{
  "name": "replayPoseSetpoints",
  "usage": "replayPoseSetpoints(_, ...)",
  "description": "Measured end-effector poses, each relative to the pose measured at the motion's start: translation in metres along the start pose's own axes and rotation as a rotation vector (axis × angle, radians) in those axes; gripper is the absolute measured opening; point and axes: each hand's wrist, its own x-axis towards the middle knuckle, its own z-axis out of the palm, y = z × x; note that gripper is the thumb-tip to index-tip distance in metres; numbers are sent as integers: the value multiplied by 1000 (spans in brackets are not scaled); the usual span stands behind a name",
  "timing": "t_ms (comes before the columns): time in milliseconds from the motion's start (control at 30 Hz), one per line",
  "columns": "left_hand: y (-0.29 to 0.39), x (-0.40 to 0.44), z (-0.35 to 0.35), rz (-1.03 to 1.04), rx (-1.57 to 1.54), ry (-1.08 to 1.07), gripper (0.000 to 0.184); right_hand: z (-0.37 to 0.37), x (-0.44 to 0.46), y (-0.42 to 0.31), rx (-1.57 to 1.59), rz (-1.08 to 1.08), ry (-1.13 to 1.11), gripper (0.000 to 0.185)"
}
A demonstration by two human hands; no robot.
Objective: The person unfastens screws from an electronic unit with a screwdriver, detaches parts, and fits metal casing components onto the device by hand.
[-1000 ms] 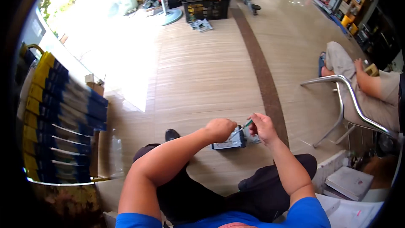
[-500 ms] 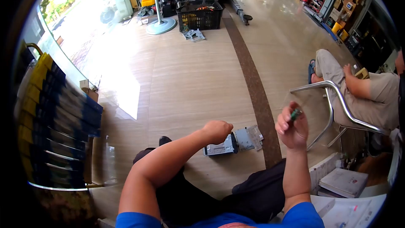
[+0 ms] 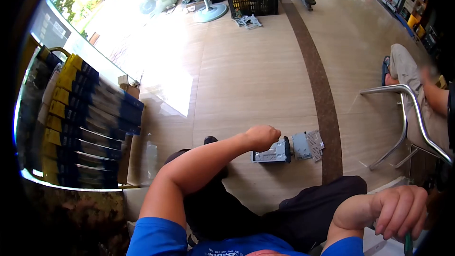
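My left hand point(image 3: 264, 137) is a closed fist above a silver metal box with a black end, like a car stereo point(image 3: 270, 155), on the floor in front of me. The fist overlaps the box's upper edge; whether they touch is unclear, and what the fingers hold, if anything, is hidden. Beside the box's black end lies a flat grey metal plate with holes point(image 3: 309, 146). At the lower right, my right hand point(image 3: 400, 211) is closed around a slim green tool point(image 3: 408, 244), of which only a short piece shows below the fingers.
On the left stands a rack of yellow and blue boxes point(image 3: 78, 118). A metal-framed chair point(image 3: 417, 114) with a seated person is at the right. A black crate point(image 3: 253, 2), fan base point(image 3: 211, 13) and metal pieces point(image 3: 248, 22) are farther back. A white surface point(image 3: 379, 244) lies under my right hand.
My right hand has dropped from a raised position to the lower right, turning over with the green tool. The view has swung left. My left fist stays over the box.
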Motion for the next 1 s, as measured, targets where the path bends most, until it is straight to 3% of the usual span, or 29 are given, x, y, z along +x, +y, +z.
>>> replayPoseSetpoints(67,1,3,-2,-22,-8,8,16,2,-8,1,-113,-38,95,9)
replayPoseSetpoints(167,5,4,-4,-30,-38,12,15,-6,-18,3,-354,-51,27,9)
replayPoseSetpoints(300,6,8,-6,10,-27,1,15,-8,-24,13,-686,-103,144,18)
replayPoseSetpoints(367,5,9,-3,47,-6,18,12,-8,-22,15,-731,-101,143,19)
replayPoseSetpoints(467,10,5,-8,27,-55,18,12,-2,-14,16,-550,76,72,15)
replayPoseSetpoints(533,10,6,-6,25,-59,26,12,13,-7,29,-513,53,-1,10)
replayPoseSetpoints(667,8,3,-6,10,-78,23,12,28,-8,39,-509,-46,102,7)
replayPoseSetpoints(733,10,1,-10,15,-72,1,12,25,-7,31,-515,26,5,10)
replayPoseSetpoints(833,12,-1,-10,-5,-56,8,13,32,-14,33,-780,88,90,14)
replayPoseSetpoints(900,8,-1,-7,10,-49,16,13,23,-17,48,-883,-97,121,18)
replayPoseSetpoints(1000,8,4,-4,31,-35,35,14,24,-18,48,-1058,-77,83,23)
